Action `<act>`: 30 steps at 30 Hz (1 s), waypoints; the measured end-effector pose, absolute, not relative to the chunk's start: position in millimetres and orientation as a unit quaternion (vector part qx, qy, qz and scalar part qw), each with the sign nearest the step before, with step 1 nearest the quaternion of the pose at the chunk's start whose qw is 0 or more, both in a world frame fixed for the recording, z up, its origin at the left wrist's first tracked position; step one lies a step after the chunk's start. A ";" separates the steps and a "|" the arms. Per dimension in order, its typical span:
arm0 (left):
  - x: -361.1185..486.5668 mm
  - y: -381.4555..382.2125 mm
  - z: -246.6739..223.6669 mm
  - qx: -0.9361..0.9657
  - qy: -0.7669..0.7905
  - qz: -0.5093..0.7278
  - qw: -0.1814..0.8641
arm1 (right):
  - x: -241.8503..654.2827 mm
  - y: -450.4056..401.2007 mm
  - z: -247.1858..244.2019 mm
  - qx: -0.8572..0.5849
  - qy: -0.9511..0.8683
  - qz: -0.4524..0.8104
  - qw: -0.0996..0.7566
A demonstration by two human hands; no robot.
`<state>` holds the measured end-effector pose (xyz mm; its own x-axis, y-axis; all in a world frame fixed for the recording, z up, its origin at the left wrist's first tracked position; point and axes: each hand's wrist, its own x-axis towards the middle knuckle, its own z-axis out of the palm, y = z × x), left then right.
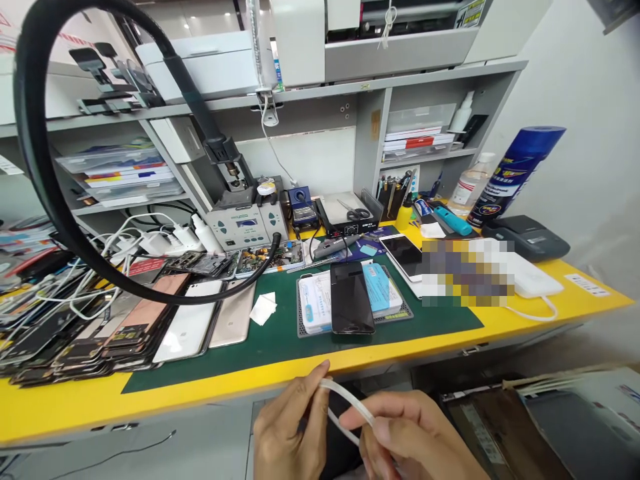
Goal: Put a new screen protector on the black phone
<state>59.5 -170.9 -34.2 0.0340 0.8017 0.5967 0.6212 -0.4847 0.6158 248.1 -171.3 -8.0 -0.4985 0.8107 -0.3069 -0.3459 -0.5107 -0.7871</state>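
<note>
A white cable [350, 398] bends in an arc between my two hands, below the front edge of the desk. My left hand [295, 427] pinches it at the top of the arc, thumb and fingers together. Thumb and fingers of my right hand [413, 430] close on the same cable farther right and lower. A second stretch of the cable runs beneath the arc, and its ends are hidden. Beyond the hands, a black phone [353, 298] leans on white and blue packets [316, 301] on the green mat [285, 353].
Stacked phones and parts [135, 320] cover the left of the yellow desk [565, 300]. A black hose [30, 133] loops above them from the soldering station [245, 223]. A white tablet [407, 257] and a blue spray can [517, 177] are on the right.
</note>
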 end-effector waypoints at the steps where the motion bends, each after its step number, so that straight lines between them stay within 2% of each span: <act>1: 59.9 -171.7 -33.9 0.708 0.504 0.483 0.103 | 248.3 -170.6 -9.4 -0.338 -0.345 0.797 0.363; 7: 60.4 -173.5 -30.6 0.715 0.491 0.487 0.101 | 248.0 -167.5 -9.1 -0.335 -0.367 0.786 0.368; 19: 61.7 -175.4 -22.7 0.766 0.439 0.465 -0.061 | 250.3 -170.9 2.6 -0.400 -0.419 0.745 0.331; 30: 59.6 -176.6 -25.8 0.768 0.437 0.466 -0.048 | 252.9 -169.8 8.4 -0.437 -0.479 0.690 0.320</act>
<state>59.6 -176.6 -25.8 0.1840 0.6259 0.7579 0.7157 -0.6138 0.3331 252.9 -169.8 8.4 -0.4124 0.8611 -0.2974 -0.0225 -0.3360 -0.9416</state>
